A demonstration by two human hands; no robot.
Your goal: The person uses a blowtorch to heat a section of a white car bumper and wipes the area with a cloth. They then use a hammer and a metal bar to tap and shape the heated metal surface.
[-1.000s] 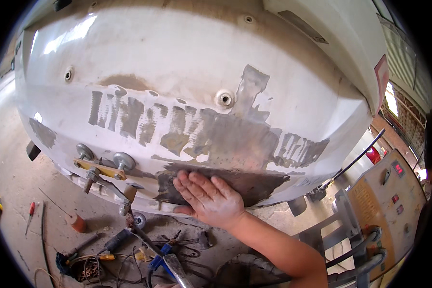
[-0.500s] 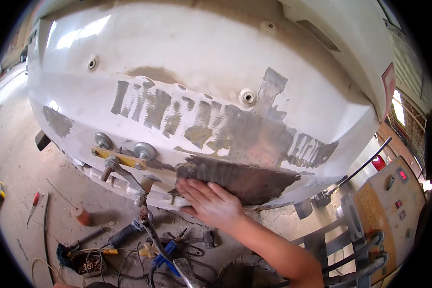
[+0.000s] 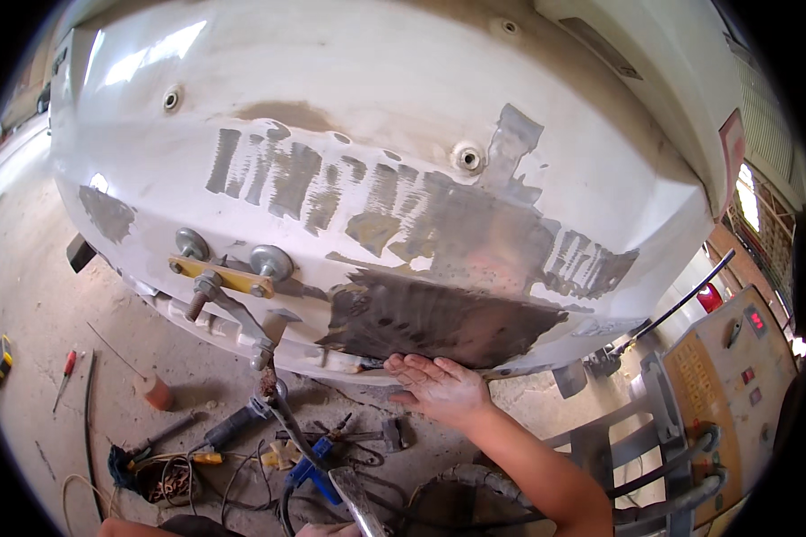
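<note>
My right hand (image 3: 443,387) lies with its fingers stretched out along the lower edge of a white vehicle panel (image 3: 358,72), just under a dark bare-metal patch (image 3: 439,318). It holds nothing. At the bottom edge a sliver of my left hand (image 3: 327,530) shows beside a metal lever bar (image 3: 354,501); its fingers are out of sight. The lever's linkage runs up to a yellow bar (image 3: 224,276) with two round metal pads (image 3: 270,262) against the panel. Sanded grey stripes (image 3: 295,183) spread above the dark patch.
At the right stands a machine with a control panel (image 3: 712,394) and thick cables. On the floor lie a blue clamp tool (image 3: 313,470), a hammer (image 3: 392,435), a black-handled power tool (image 3: 233,428), a red screwdriver (image 3: 66,376), a yellow-black tape measure (image 3: 1,360) and tangled cords.
My right hand has slid right and down, from the dark patch's left side to the panel's lower edge. Part of my left hand has come into view at the bottom.
</note>
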